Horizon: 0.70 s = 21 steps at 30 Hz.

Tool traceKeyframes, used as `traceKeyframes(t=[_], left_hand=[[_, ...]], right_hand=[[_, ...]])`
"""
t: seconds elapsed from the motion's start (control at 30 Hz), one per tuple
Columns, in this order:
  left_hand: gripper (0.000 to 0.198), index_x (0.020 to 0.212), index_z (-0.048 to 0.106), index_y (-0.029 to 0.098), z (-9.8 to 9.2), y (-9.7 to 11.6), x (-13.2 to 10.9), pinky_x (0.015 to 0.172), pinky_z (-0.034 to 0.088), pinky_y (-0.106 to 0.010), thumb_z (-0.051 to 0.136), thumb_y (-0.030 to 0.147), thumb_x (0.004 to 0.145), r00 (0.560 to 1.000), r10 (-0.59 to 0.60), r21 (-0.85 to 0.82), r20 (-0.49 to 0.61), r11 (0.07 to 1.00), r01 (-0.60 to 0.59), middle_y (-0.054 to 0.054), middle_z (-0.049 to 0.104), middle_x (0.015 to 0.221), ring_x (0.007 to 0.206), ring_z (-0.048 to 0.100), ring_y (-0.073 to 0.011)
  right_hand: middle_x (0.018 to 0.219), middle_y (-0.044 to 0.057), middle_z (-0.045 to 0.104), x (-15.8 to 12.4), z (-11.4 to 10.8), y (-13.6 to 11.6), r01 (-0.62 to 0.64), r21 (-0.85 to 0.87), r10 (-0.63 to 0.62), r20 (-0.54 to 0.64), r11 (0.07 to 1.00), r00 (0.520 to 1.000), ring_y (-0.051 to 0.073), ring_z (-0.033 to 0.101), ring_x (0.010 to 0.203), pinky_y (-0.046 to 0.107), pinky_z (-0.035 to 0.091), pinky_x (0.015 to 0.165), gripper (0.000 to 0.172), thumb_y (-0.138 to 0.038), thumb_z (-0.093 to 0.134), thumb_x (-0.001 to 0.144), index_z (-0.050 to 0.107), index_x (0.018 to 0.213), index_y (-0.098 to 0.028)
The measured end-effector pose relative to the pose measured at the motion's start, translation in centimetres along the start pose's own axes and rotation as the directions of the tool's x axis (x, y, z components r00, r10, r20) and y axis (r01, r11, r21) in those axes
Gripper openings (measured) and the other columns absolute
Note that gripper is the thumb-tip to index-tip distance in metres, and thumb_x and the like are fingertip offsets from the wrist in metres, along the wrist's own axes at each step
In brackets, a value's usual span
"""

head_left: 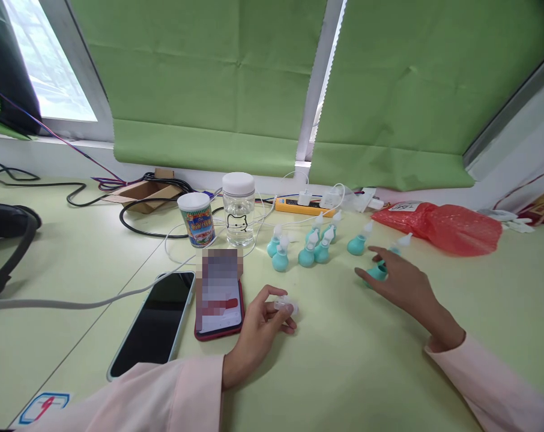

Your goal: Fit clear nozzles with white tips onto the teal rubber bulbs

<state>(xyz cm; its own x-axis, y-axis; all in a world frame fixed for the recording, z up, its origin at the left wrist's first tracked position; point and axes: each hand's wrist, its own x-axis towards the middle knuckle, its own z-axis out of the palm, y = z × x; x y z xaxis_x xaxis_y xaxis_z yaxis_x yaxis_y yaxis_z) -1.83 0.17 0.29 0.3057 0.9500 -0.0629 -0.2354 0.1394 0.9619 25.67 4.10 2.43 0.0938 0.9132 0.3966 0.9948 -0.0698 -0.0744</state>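
Note:
My left hand (pixel 265 321) pinches a small clear plastic nozzle (pixel 286 305) between thumb and fingers, just above the table. To the right, my right hand (pixel 400 279) has its thumb and forefinger spread around a teal rubber bulb (pixel 376 272) whose dark round opening shows. Whether the fingertips touch that bulb I cannot tell. Behind this hand, partly covered, is another teal bulb with a clear tip (pixel 402 241). Several teal bulbs with clear nozzles, looking like nasal aspirators, stand upright further back, among them one aspirator (pixel 356 243) and another aspirator (pixel 280 259) nearest my left hand.
Left of my left hand lie a lit phone (pixel 218 300) and a dark-screened phone (pixel 157 318). Behind them stand a clear jar (pixel 239 219) and a printed tub (pixel 197 221). A white cable (pixel 119 298) crosses the table. A red plastic bag (pixel 452 229) and an orange power strip (pixel 299 207) lie at the back.

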Motion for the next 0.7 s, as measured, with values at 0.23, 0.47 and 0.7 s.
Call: traceKeyframes(t=[0.23,0.47,0.7], left_hand=[[0.022,0.084,0.042,0.018,0.0,0.1,-0.1,0.058,0.048,-0.029,0.059,0.029,0.073,1.0,0.009,-0.037,0.013,0.999,-0.009,-0.001,0.063,0.062,0.057,0.059,-0.014],[0.021,0.081,0.051,0.016,0.0,0.1,0.2,0.047,0.042,-0.022,0.063,0.029,0.069,0.994,0.073,0.04,-0.086,0.997,-0.07,0.003,0.055,0.052,0.048,0.052,-0.0107],[0.031,0.09,0.053,0.016,-0.1,0.2,0.0,0.06,0.048,-0.028,0.066,0.03,0.066,0.999,0.032,-0.066,-0.03,0.997,-0.033,-0.003,0.062,0.067,0.064,0.058,-0.0156]], right_hand=[[0.094,0.007,0.057,0.6,1.7,2.2,-0.032,0.167,-0.011,0.251,0.986,0.968,0.023,0.056,0.077,0.031,0.04,0.06,0.066,-0.034,0.052,0.066,0.025,0.124,-0.019],[0.092,0.006,0.056,-0.5,0.4,-1.1,0.041,0.526,-0.097,0.079,0.85,0.992,0.019,0.055,0.074,0.029,0.045,0.06,0.051,-0.032,0.061,0.061,0.036,0.104,-0.021],[0.076,0.002,0.05,-3.3,-0.2,-8.0,0.443,0.585,-0.525,-0.035,0.679,0.85,0.015,0.048,0.068,0.027,0.041,0.061,0.031,-0.009,0.043,0.061,0.044,0.09,-0.021]])
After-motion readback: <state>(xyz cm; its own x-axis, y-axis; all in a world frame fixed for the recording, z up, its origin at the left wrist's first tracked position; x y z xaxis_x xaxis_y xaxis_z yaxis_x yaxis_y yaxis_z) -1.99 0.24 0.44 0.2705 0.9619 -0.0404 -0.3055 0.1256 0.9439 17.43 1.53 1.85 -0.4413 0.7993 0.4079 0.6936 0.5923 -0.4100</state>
